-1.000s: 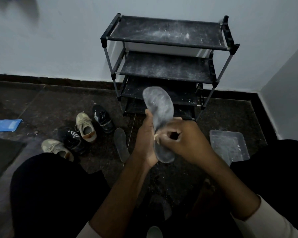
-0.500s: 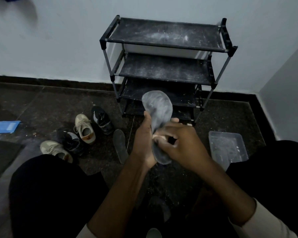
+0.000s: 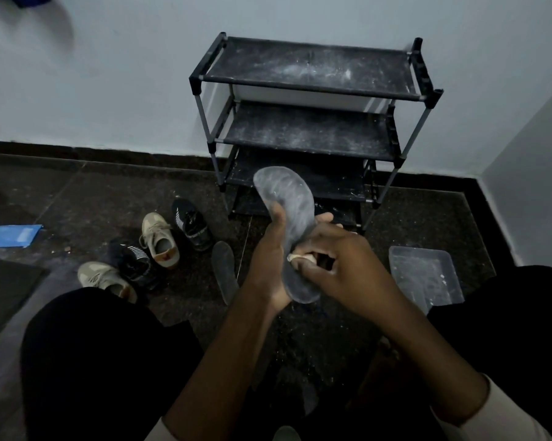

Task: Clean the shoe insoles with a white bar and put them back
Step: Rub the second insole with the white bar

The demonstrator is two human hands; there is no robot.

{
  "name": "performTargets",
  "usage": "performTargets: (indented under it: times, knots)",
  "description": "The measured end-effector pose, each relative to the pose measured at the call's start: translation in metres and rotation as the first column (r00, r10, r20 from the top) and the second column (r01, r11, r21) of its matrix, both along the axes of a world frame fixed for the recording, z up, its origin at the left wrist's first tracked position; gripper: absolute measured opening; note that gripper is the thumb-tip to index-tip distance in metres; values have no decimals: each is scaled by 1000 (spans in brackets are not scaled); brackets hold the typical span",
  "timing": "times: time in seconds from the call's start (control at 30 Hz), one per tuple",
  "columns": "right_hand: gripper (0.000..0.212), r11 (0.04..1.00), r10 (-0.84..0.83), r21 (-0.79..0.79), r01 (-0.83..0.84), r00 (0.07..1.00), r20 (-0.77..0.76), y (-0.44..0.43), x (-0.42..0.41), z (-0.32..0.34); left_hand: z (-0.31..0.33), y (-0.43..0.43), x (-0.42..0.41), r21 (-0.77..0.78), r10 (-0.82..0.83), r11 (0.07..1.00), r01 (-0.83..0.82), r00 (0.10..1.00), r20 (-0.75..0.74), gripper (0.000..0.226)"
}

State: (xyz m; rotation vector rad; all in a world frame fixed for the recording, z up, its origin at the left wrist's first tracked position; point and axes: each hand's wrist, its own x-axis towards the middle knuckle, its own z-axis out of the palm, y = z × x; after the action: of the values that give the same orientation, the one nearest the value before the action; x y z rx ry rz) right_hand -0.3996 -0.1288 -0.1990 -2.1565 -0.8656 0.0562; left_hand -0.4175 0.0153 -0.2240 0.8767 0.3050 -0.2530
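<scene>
A grey insole (image 3: pixel 287 205), smeared with white, stands upright in front of me. My left hand (image 3: pixel 268 259) grips it from behind at its middle. My right hand (image 3: pixel 335 265) is closed on a small white bar (image 3: pixel 301 258) and presses it against the insole's lower half. A second, dark insole (image 3: pixel 224 268) lies flat on the floor left of my hands. Two beige shoes (image 3: pixel 158 238) (image 3: pixel 104 280) and two black shoes (image 3: pixel 192 224) (image 3: pixel 133 261) sit on the floor further left.
A black four-tier shoe rack (image 3: pixel 309 81), dusted white, stands against the wall ahead. A clear plastic tray (image 3: pixel 424 275) lies on the floor at the right. A blue packet (image 3: pixel 9 235) and a dark mat (image 3: pixel 4 291) are at the left. My knees frame the bottom.
My right hand with the bar has slid a little along the insole's lower part. The insole now bends and leans slightly more to the left.
</scene>
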Motion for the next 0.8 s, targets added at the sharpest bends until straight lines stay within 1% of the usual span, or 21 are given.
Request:
performTargets:
  times: [0.1,0.23,0.27,0.37,0.4,0.53,0.6,0.67,0.7,0.8]
  knots:
    - [12,999,-47,10,47,998,48,1,1,1,-4,-5,-1,10,0,1000,0,1000,19,72]
    - [12,995,93,-43,-94,996,-15,1,-4,3,-4,0,-2,39,9,999,-11,999,37,73]
    - [12,994,93,-61,-94,996,-17,1,-3,2,-2,1,-3,29,2,1000,-3,999,37,73]
    - [11,997,-39,-73,41,999,23,2,0,1,-2,0,-4,19,-19,1000,19,999,42,74]
    - [11,995,-55,-76,57,998,27,3,-1,2,-1,-1,-4,21,-16,1000,15,999,40,75]
    - [10,993,85,-71,-90,994,-71,4,-5,1,-3,2,-4,-48,-3,999,4,1000,6,78]
    - [10,997,6,-77,-10,999,-53,2,-1,-1,-3,2,-2,-87,-9,996,9,1000,1,80]
    - [10,992,-97,-80,98,995,16,3,1,-3,-4,0,-2,-74,-25,997,26,1000,19,83]
    - [10,990,-110,-80,113,993,37,4,0,-4,-6,-2,-1,-67,-31,997,32,999,13,83]
    - [11,992,-53,-117,56,998,30,8,-7,-4,-4,-1,-3,-25,3,1000,-3,1000,-22,79]
